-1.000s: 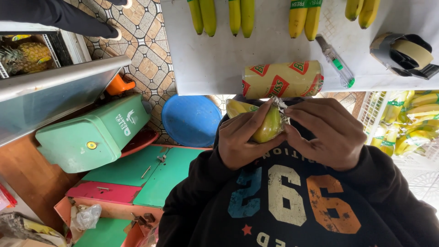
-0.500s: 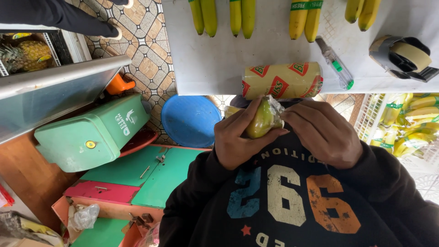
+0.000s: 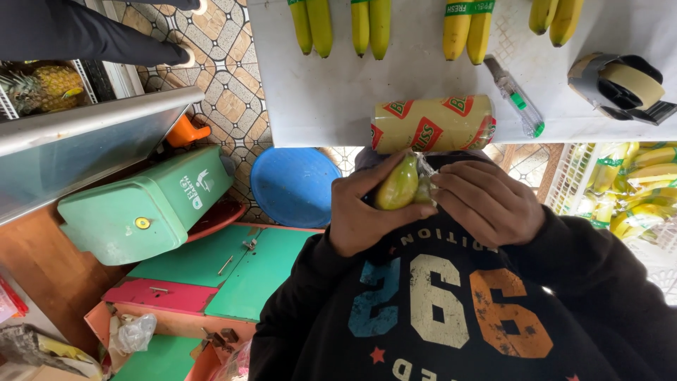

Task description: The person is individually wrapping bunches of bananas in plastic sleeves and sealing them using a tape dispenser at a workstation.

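Note:
My left hand point(image 3: 363, 215) is closed around a small bunch of yellow-green bananas point(image 3: 398, 185), held upright in front of my chest. My right hand point(image 3: 486, 204) pinches clear plastic wrap point(image 3: 425, 185) against the bunch's right side. Just beyond my hands, a roll of yellow and red printed film point(image 3: 431, 123) lies at the near edge of a white table point(image 3: 331, 92). Several banana bunches point(image 3: 374, 25) lie along the table's far side, some with green bands.
A tape dispenser point(image 3: 620, 85) and a small clear tube with a green cap point(image 3: 515, 95) lie on the table. On the left are a blue round basin point(image 3: 295, 185), a green bin point(image 3: 148, 208), a pineapple point(image 3: 42, 88) and another person's black sleeve point(image 3: 84, 39). A crate of bananas point(image 3: 635, 190) stands right.
My right hand has slid off the top of the bananas to their right side, so more of the bunch shows. Both hands have shifted slightly.

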